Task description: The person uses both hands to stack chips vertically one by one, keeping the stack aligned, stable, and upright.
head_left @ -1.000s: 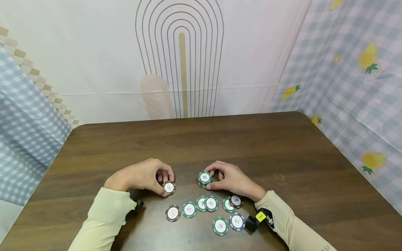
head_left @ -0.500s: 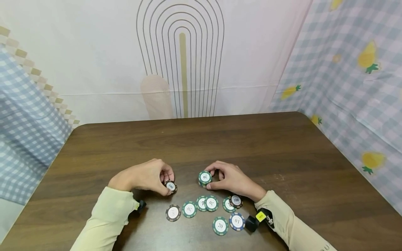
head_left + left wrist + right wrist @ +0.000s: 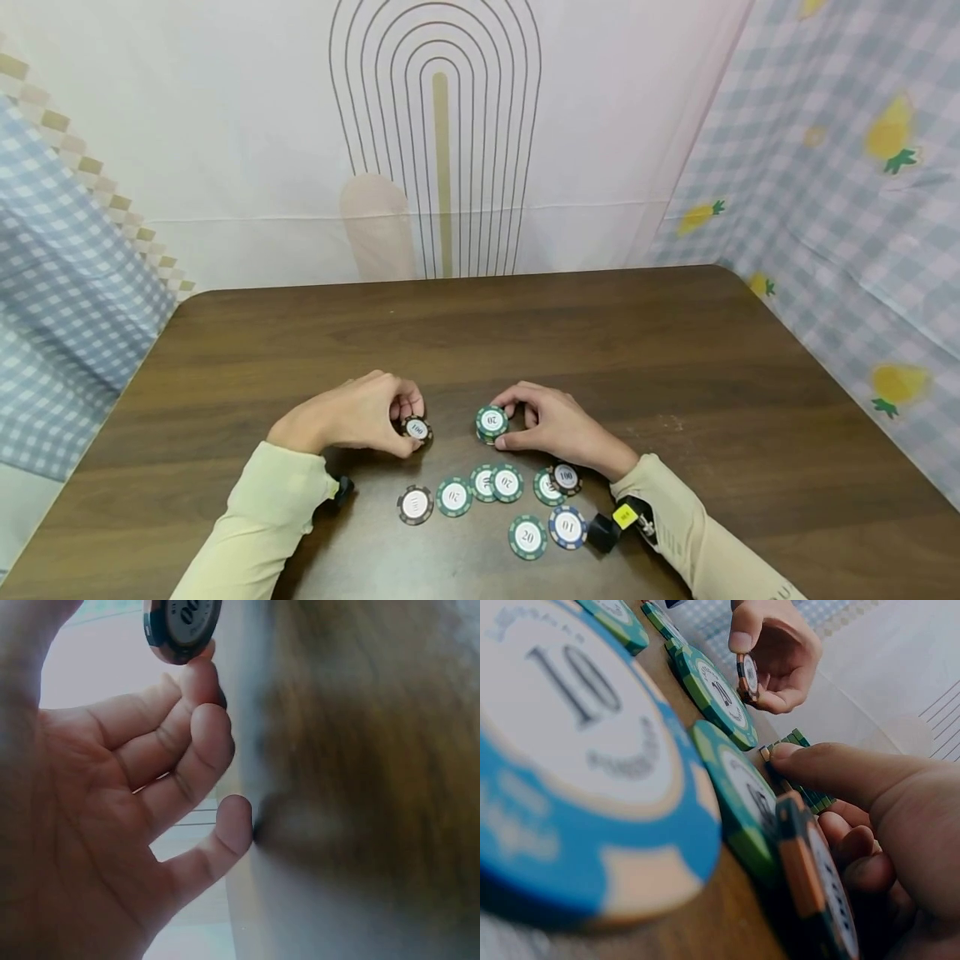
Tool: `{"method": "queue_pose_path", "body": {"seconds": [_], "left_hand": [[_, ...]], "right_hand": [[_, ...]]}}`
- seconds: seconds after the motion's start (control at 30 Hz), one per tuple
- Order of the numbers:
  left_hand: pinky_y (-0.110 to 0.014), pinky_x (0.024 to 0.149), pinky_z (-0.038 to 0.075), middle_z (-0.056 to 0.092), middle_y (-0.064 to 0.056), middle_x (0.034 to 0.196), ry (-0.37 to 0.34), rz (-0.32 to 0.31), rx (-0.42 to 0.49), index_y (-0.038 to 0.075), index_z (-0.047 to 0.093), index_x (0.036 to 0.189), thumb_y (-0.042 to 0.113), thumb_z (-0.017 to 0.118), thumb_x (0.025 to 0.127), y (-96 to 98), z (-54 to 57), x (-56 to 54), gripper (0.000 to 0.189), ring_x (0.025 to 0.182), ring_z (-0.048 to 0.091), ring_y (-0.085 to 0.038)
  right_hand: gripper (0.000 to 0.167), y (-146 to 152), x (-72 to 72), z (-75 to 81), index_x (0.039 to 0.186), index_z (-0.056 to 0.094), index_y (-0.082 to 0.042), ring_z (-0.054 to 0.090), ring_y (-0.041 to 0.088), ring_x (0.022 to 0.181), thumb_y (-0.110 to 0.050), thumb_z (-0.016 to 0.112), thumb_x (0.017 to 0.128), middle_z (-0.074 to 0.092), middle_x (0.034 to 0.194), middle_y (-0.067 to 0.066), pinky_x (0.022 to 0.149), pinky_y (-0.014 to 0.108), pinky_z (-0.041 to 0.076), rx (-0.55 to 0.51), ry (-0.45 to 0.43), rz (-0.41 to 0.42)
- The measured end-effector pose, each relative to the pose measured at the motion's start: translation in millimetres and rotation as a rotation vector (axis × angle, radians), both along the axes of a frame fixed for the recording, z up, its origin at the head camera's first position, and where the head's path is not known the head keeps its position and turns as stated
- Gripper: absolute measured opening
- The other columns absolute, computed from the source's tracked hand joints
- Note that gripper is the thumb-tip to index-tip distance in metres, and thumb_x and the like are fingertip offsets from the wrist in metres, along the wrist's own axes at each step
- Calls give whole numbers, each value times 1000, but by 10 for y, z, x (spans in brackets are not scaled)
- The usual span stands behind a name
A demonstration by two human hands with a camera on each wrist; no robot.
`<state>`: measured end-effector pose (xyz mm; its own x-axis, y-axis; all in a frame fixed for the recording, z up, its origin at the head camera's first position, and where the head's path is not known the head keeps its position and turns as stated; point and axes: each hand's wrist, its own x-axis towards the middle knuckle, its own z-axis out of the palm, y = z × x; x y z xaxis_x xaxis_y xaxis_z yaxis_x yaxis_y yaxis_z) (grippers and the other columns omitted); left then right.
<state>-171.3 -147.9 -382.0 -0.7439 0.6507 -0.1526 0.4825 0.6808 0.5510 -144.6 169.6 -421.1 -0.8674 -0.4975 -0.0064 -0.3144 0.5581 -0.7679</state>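
Between thumb and fingers, my left hand (image 3: 360, 414) pinches a black 100 poker chip (image 3: 417, 429). The right wrist view shows this black chip (image 3: 750, 673) held near upright, above the table. A short way to its right, my right hand (image 3: 551, 425) grips the side of a small stack of green poker chips (image 3: 491, 422) with a 20 on top. The chip and the stack are apart. In the left wrist view only part of the black chip (image 3: 186, 626) shows at the top edge, and the other fingers are bent beside it.
Nearer the body lie a black 100 chip (image 3: 415, 505), a green chip (image 3: 453, 497), two overlapping green chips (image 3: 507, 482), another black chip (image 3: 565, 477) partly covering a green one, a green 20 chip (image 3: 527, 537) and a blue 10 chip (image 3: 567, 527). The brown table (image 3: 300, 333) extends beyond.
My left hand has moved right and slightly forward with the black chip, closer to the green stack. My right hand stays at the stack, and the loose chips have not moved.
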Motion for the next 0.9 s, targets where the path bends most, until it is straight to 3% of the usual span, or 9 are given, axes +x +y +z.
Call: {"method": "queue_pose_path", "body": {"seconds": [0.9], "left_hand": [[-29, 74, 48, 59, 15, 88, 160, 16, 83, 32, 66, 97, 37, 82, 74, 66, -2, 5, 29, 84, 56, -7]], "right_hand": [[38, -6, 0, -11, 119, 72, -26, 49, 11, 66, -35, 89, 86, 62, 102, -6, 61, 27, 41, 2, -4, -13]]}}
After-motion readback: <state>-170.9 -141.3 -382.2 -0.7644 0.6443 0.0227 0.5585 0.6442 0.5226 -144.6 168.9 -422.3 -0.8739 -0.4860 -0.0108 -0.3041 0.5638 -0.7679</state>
